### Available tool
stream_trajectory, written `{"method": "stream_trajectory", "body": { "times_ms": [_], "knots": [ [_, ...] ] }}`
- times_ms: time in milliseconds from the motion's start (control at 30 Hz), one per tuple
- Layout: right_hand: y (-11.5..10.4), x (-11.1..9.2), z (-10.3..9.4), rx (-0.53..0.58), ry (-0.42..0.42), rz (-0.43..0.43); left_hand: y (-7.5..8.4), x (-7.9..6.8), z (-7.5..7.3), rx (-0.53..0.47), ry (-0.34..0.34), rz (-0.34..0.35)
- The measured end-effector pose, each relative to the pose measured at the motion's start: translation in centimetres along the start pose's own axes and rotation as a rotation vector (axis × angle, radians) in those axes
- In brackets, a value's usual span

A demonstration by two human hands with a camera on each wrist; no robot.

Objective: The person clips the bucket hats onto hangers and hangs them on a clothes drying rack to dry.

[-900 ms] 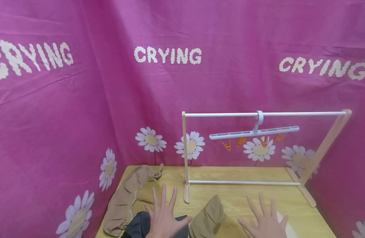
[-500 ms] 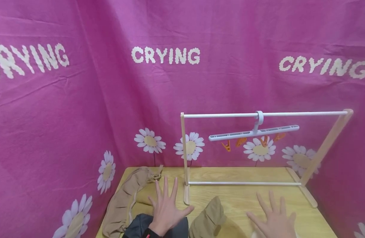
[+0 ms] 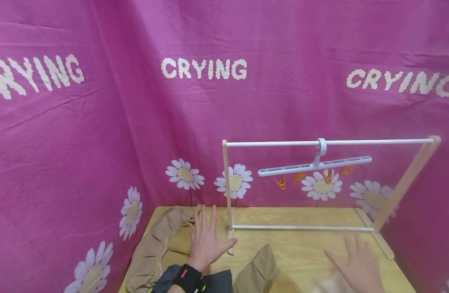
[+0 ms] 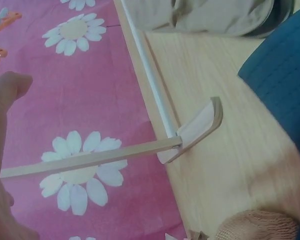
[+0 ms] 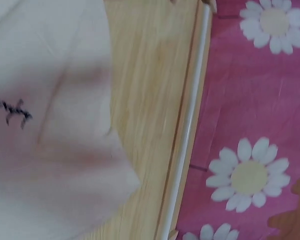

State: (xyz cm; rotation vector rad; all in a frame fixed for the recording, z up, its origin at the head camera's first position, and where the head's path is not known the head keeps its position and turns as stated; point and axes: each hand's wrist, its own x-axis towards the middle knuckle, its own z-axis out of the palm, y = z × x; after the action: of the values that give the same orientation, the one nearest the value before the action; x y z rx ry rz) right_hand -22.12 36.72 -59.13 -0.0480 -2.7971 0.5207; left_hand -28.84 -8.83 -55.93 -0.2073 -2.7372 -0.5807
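My left hand (image 3: pixel 206 243) hovers above the table with straight, spread fingers, holding nothing. It is nearest a brown gathered fabric piece (image 3: pixel 145 252) and a navy stitched piece (image 3: pixel 218 280) that resembles a hat brim. The right hand (image 3: pixel 361 264) is also spread and holds nothing, over the right side of the table. Below it lies a pale cloth with black stitching (image 5: pixel 50 165), blurred in the head view. Between the hands sits a khaki fabric piece (image 3: pixel 256 270), cut off by the frame's lower edge.
Behind the hands stands a rack with a white top bar (image 3: pixel 272 144) and wooden legs. A pale hanger (image 3: pixel 314 166) with several orange clips (image 3: pixel 281 183) hangs from it. Magenta curtains (image 3: pixel 195 114) enclose the wooden table (image 3: pixel 294 217) at the back and sides.
My left hand has moved forward, bringing its black wristband into view. My right hand has shifted to the right. Both have stayed spread, and the fabric pieces have not visibly moved.
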Motion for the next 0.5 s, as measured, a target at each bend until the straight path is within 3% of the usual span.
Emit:
{"method": "stream_trajectory", "body": {
  "times_ms": [267, 500],
  "knots": [
    [4.4, 2.2, -0.3, 0.136, 0.064, 0.023, 0.4, 2.4, -0.3, -0.088, 0.016, -0.028],
    [6.1, 3.4, -0.9, 0.213, 0.150, 0.033, 0.4, 4.1, -0.4, -0.167, 0.050, -0.024]
  ]
}}
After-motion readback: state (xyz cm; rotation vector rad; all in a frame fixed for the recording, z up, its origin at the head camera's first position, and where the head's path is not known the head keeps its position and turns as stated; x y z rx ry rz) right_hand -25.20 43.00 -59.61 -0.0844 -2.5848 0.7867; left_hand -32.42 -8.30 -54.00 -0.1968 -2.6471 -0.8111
